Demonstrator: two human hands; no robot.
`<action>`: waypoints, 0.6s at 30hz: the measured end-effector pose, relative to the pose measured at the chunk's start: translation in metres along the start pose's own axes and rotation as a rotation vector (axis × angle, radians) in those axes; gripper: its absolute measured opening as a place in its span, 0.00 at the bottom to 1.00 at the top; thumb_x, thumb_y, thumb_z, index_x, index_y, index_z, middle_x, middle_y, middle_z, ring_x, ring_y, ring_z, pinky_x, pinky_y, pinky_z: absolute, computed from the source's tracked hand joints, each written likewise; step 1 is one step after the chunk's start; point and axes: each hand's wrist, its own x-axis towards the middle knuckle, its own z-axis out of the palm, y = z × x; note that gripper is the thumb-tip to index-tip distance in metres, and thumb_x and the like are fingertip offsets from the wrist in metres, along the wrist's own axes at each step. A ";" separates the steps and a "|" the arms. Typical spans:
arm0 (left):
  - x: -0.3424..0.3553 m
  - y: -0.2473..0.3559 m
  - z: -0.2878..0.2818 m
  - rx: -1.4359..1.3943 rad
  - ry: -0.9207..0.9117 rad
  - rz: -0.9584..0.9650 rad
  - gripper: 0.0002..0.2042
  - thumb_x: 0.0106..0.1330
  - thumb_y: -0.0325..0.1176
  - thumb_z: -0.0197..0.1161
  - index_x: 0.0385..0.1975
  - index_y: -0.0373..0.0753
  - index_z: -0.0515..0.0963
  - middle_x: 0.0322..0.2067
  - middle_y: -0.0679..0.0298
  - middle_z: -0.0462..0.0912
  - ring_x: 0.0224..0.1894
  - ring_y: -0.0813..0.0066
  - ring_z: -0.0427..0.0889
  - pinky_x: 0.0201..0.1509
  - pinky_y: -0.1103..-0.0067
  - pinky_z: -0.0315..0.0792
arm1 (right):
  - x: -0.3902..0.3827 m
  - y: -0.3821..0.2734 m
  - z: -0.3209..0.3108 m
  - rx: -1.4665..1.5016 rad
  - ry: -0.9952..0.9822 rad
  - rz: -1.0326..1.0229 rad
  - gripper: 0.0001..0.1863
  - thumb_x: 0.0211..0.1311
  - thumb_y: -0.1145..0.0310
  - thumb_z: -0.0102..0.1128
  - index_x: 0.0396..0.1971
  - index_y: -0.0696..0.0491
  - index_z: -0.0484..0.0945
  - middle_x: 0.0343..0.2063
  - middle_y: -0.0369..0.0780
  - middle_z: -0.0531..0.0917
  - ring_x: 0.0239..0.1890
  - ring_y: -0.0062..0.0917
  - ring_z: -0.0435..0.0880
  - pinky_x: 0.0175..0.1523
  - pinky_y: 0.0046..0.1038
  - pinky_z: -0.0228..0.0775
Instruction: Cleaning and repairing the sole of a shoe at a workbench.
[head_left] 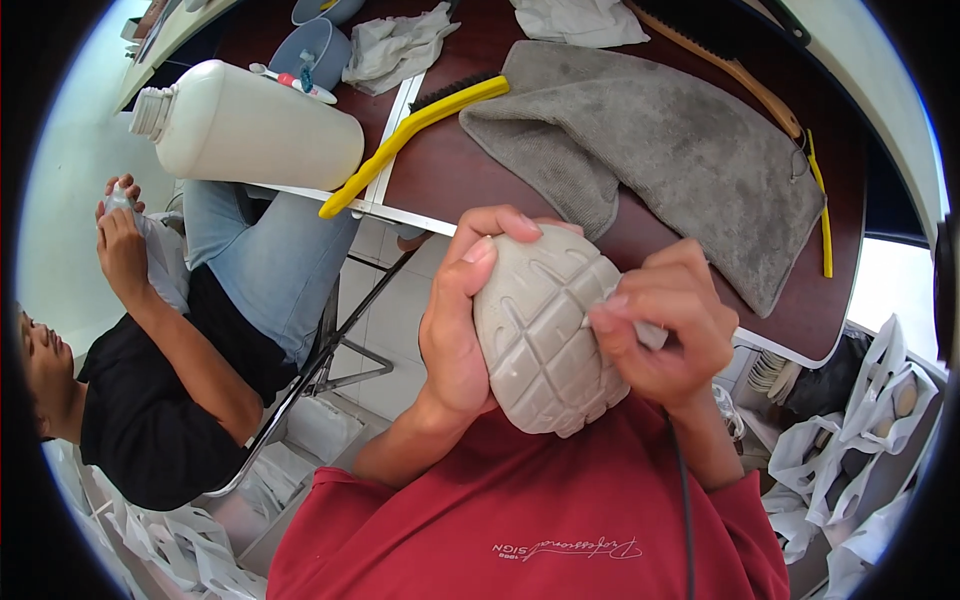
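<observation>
A grey-beige rounded piece [545, 335], egg-like in outline and cut with a grid of grooves, is held up in front of my chest. My left hand [460, 320] wraps round its left side, with the thumb and fingertips over the upper edge. At the right side of the piece, my right hand [665, 325] is closed in a pinch against the grooved face. A small pale bit [650, 335] pokes out between its fingers; its kind is too hidden to tell.
Ahead stands a dark red table [430, 190] with a grey cloth [650, 130], a yellow-handled brush [415, 130], a wooden-handled brush [740, 75] and a white plastic bottle [260, 125]. A seated person [170, 380] is at left. White plastic bags [850, 450] hang at right.
</observation>
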 end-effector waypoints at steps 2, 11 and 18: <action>0.002 0.000 0.000 0.004 -0.005 0.011 0.16 0.73 0.46 0.45 0.50 0.42 0.67 0.53 0.40 0.76 0.51 0.55 0.80 0.57 0.64 0.75 | 0.002 0.004 0.000 -0.027 0.001 -0.032 0.13 0.44 0.81 0.75 0.32 0.53 0.84 0.26 0.37 0.85 0.27 0.29 0.80 0.33 0.27 0.71; -0.001 0.000 -0.002 -0.052 -0.020 -0.010 0.16 0.73 0.46 0.45 0.50 0.42 0.67 0.53 0.41 0.76 0.51 0.54 0.80 0.58 0.63 0.74 | -0.002 0.004 -0.005 -0.047 -0.026 -0.032 0.11 0.48 0.79 0.74 0.32 0.55 0.81 0.26 0.39 0.84 0.26 0.29 0.78 0.34 0.28 0.70; -0.003 -0.002 -0.002 -0.039 -0.037 0.001 0.16 0.73 0.46 0.45 0.50 0.42 0.67 0.53 0.41 0.76 0.51 0.54 0.80 0.59 0.63 0.74 | -0.001 0.002 -0.006 -0.025 -0.024 -0.025 0.13 0.44 0.81 0.75 0.31 0.54 0.82 0.26 0.38 0.85 0.26 0.29 0.78 0.32 0.27 0.70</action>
